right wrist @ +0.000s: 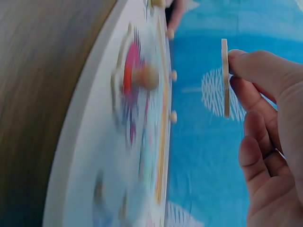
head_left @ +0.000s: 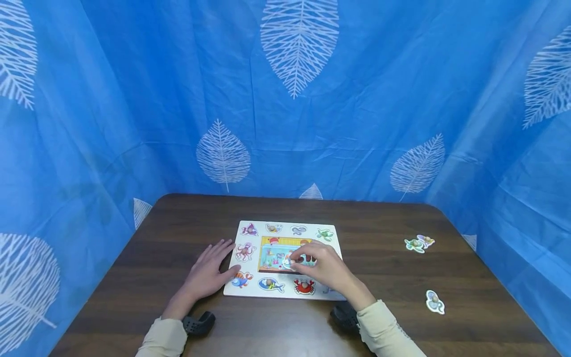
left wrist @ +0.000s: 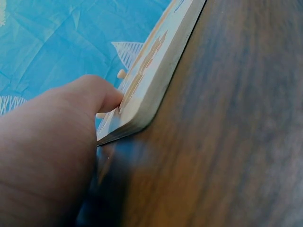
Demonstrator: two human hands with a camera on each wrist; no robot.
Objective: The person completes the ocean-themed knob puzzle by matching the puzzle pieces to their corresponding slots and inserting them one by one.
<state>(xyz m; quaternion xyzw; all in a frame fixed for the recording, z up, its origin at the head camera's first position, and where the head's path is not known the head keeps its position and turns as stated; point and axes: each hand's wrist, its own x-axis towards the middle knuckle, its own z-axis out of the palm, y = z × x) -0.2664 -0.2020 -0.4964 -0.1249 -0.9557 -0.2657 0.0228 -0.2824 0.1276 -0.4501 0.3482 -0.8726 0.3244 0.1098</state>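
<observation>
A: Where is your right hand (head_left: 327, 267) just now?

B: It hovers over the middle of the puzzle board (head_left: 285, 292), which lies flat on the brown table (head_left: 379, 317) right in front of you. Your fingertips pinch a thin wooden puzzle piece (right wrist: 225, 78); in the right wrist view the piece stands edge-on, lifted clear of the board's face.

A: And your left hand (head_left: 207, 272)?

B: It lies flat on the table at the board's nine o'clock side, fingers straight and relaxed. In the left wrist view your thumb touches the board's edge near a corner. It grasps nothing.

A: What sits in the board?

B: A red crab piece (head_left: 305, 286) at six o'clock, a fish piece (head_left: 270, 284) just left of it, an octopus piece (head_left: 245, 251) at nine o'clock, and a turtle piece (head_left: 325, 234) towards one o'clock.

A: Anything loose?

B: At three o'clock, well apart from the board, two loose pieces (head_left: 419, 243) lie touching each other. Another loose piece (head_left: 434, 301) lies at about four o'clock.
</observation>
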